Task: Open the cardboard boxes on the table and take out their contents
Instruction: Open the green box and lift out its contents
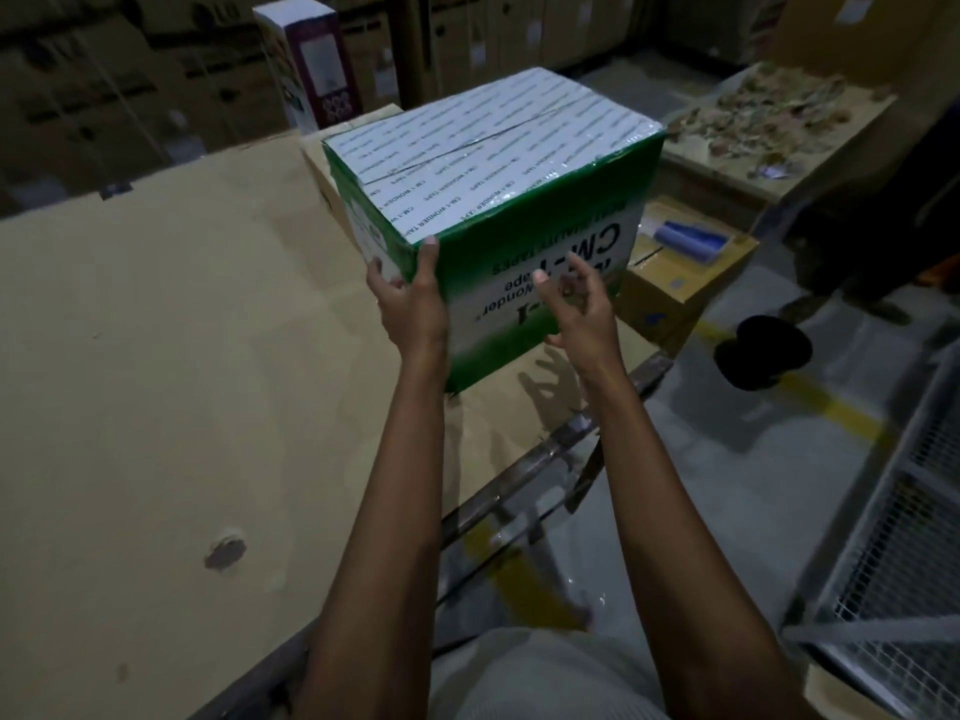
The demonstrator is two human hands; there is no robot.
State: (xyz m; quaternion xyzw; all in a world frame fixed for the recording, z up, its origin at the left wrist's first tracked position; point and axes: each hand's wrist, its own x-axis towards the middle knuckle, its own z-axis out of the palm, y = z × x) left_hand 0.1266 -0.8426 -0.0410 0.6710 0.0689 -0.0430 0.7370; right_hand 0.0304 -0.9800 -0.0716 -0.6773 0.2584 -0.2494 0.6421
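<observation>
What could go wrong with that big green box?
The green and white cardboard box stands close to the right edge of the brown cardboard-covered table, and only the left hand grips its corner; the right hand is open near it. It might slip or tip off toward the floor. Its top is sealed with printed tape, so pulling it open bare-handed could be hard.

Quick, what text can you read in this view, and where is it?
"CM-1 WONDER TAPE": repeated across the tape on top of the green box.
"CM-1", "QUALITY TAPES", "Wonder": upside down on its near side.
Tall box behind: print too blurred.
</observation>
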